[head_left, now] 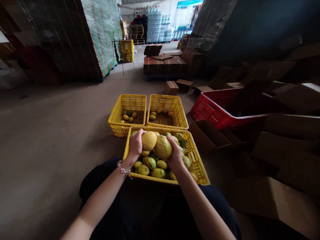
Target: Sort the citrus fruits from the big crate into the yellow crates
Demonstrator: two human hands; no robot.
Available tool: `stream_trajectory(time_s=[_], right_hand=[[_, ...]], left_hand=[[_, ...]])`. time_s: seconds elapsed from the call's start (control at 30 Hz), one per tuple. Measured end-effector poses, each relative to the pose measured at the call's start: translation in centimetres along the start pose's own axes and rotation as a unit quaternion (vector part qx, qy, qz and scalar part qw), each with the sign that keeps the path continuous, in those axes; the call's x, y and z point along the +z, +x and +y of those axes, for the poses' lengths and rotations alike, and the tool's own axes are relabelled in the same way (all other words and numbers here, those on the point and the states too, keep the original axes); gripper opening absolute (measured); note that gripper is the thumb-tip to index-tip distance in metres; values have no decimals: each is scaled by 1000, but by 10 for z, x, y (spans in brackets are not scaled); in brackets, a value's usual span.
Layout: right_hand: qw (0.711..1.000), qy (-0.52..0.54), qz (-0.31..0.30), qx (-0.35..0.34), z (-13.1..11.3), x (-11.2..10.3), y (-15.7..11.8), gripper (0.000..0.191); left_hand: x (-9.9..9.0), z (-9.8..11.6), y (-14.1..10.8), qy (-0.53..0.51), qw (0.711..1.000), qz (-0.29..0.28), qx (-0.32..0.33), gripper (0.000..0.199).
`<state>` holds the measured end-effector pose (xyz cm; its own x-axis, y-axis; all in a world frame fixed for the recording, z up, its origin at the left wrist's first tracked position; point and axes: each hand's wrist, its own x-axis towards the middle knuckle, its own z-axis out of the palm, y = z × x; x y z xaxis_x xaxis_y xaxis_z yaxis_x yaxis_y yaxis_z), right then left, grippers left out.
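My left hand (135,145) is closed round a smooth yellow lemon (149,141). In my right hand (176,155) is a larger, bumpy yellow-green lemon (163,147). The two fruits are side by side, close together or touching, above a yellow plastic crate (200,163) in front of my knees. Many lemons lie in that crate, from yellow to dark green, among them a greenish one (151,162). Part of the pile is hidden behind my hands.
Beyond the near crate stand a left yellow crate (115,115) and a right yellow crate (182,113), each with some lemons at the bottom. To the right are a red crate (207,110) and cardboard boxes (210,135). Wrapped pallet stacks (100,36) rise behind.
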<state>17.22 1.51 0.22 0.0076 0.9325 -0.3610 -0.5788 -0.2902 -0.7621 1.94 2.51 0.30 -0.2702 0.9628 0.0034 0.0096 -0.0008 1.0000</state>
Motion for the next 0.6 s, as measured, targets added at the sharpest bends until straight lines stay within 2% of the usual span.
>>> stream_trajectory(time_s=[0.1, 0.27, 0.37, 0.47, 0.6], right_hand=[[1000, -6, 2, 22, 5, -2, 3, 35], [997, 19, 42, 56, 5, -5, 9, 31], [996, 15, 65, 51, -1, -6, 9, 27], [997, -2, 48, 64, -8, -6, 6, 29], [998, -7, -3, 62, -17, -8, 0, 26]], left_hand=[[0, 4, -2, -4, 998, 27, -50, 36], [-1, 8, -5, -34, 997, 2, -69, 26], [-2, 12, -9, -77, 990, -69, -95, 27], [-7, 17, -14, -92, 975, -158, -123, 35], [-14, 19, -12, -107, 962, -197, -154, 38]])
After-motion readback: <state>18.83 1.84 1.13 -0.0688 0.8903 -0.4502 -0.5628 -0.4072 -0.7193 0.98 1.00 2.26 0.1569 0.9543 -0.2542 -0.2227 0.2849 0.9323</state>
